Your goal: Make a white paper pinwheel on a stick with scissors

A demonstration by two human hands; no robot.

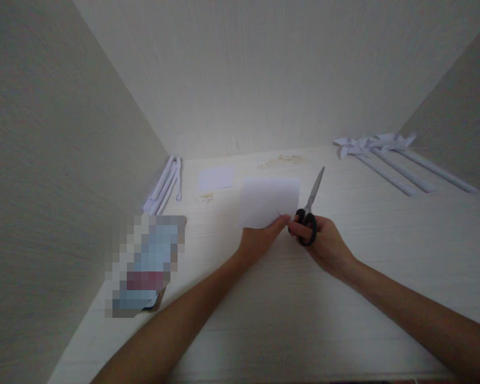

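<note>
A white sheet of paper point(270, 200) is held at its lower edge by my left hand point(262, 234), thumb on top and fingers mostly hidden beneath. A short dark slit or line shows in the paper near the thumb. My right hand point(326, 240) has its fingers through the black handles of a pair of scissors point(314, 191). The blades are together and point up and away, to the right of the paper. Its fingertips come close to the paper's lower right corner; whether they touch it I cannot tell.
Rolled paper sticks point(164, 184) lie at the left wall, with a pixelated phone-like object point(152, 266) nearer. A smaller paper piece point(216, 178) and small tan bits point(206, 198) lie behind. Paper pinwheels on sticks point(404, 169) rest at the right. Walls enclose three sides.
</note>
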